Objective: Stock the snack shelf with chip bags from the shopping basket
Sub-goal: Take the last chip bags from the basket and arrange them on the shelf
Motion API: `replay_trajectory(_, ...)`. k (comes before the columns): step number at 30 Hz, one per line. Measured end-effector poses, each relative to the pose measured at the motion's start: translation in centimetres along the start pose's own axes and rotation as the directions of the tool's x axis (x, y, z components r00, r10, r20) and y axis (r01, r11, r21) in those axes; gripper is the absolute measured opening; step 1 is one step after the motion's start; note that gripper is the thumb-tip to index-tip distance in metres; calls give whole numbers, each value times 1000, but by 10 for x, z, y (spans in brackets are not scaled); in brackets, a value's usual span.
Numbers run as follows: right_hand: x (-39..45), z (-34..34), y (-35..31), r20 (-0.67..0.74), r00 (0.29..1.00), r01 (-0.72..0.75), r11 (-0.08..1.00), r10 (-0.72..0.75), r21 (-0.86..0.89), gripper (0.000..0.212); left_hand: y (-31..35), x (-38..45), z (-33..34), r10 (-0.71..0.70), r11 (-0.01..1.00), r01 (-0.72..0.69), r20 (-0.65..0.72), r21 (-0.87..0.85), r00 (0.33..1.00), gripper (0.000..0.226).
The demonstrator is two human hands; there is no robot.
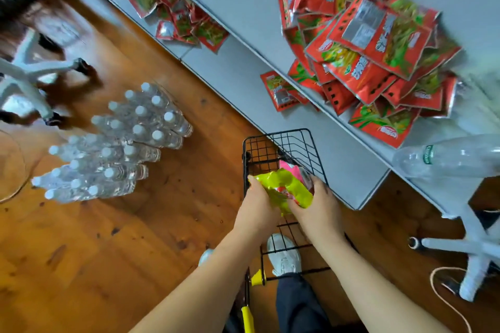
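Both hands closed on one yellow-green chip bag [284, 190] over the wire shopping basket [281, 143]: left hand [259, 205] at its left end, right hand [322, 203] at its right end. Long axis crosswise between them. Snack shelf [311, 127] ahead and right, near edge just beyond basket rim, nearer right hand. Pink bag [290, 169] underneath.

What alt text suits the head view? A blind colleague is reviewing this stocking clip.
Both hands, left hand and right hand, grip a yellow-green chip bag over a black wire basket on a wooden floor. Red snack packets lie heaped on the grey shelf beyond.
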State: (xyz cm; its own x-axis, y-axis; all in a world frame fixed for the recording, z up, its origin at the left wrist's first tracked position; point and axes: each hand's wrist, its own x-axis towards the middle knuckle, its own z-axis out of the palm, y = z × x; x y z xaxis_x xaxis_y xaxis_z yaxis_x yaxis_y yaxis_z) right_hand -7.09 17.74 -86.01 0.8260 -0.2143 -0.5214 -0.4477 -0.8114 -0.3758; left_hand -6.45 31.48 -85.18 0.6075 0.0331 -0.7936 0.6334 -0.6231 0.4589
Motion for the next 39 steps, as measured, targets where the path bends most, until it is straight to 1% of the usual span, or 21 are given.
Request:
replay_trajectory(2,-14,-32,-3,31,999,26,1000,-27,12,73,14,-25,-27,119,983,-115,-17,144,993,111)
replay_trajectory(4,-32,-71,-10,88,994,63,997,-67,48,74,30,-49,-56,254,916,-249,25,316,967,125)
replay_trajectory(7,-70,-136,-32,187,961,188,977,-203,97,76,58,-88,-97,428,731,-477,215,489,878,131)
replay_trajectory(9,-105,-180,-47,222,939,239,963,-263,128,82,84,-127,-118,490,592,-605,358,533,795,126)
replay_trajectory(10,-125,-202,-54,219,934,256,956,-283,145,83,97,-149,-128,518,554,-656,405,512,754,122)
replay_trajectory(11,-143,-226,-59,204,936,257,953,-287,162,83,110,-172,-135,548,561,-697,430,446,717,115)
replay_trajectory(13,-187,-274,-64,139,950,241,942,-278,235,82,133,-217,-145,585,657,-718,444,231,679,93)
replay_trajectory(15,-235,-315,-64,-22,975,210,884,-221,417,81,153,-261,-147,582,747,-662,424,57,694,76)
replay_trajectory(16,-256,-327,-58,-115,983,180,817,-140,547,79,163,-282,-144,573,780,-625,414,-13,707,72)
replay_trajectory(18,-298,-341,-46,-194,981,139,658,11,740,73,184,-322,-131,571,803,-589,404,-92,715,68)
replay_trajectory(20,-332,-348,-29,-219,968,117,544,125,831,75,209,-362,-108,588,794,-595,413,-128,696,65)
replay_trajectory(21,-349,-353,-21,-222,960,113,491,170,864,69,220,-381,-95,593,789,-599,418,-134,688,63)
replay_trajectory(24,-401,-375,5,-240,926,119,379,292,918,27,251,-427,-44,593,777,-618,467,-118,656,59)
replay_trajectory(25,-414,-380,21,-249,904,120,354,346,928,23,259,-440,-24,592,770,-628,495,-113,636,59)
replay_trajectory(28,-449,-395,79,-291,824,149,309,486,939,29,284,-484,47,586,757,-643,559,-119,586,54)
replay_trajectory(31,-480,-413,148,-311,734,179,270,604,946,28,306,-525,131,600,730,-667,605,-148,523,31)
replay_trajectory(32,-489,-419,173,-326,701,188,276,635,942,26,313,-536,159,596,724,-673,624,-147,505,30)
replay_trajectory(34,-510,-433,223,-335,636,196,274,695,942,17,326,-559,216,591,705,-693,666,-152,455,48)
replay_trajectory(35,-519,-440,249,-328,610,185,273,721,944,12,333,-569,245,579,707,-691,684,-149,444,54)
replay_trajectory(37,-535,-453,300,-323,575,178,270,752,946,13,348,-590,300,555,714,-685,712,-144,429,42)
replay_trajectory(39,-550,-471,344,-327,535,189,267,779,945,23,363,-609,350,557,703,-696,719,-143,415,31)
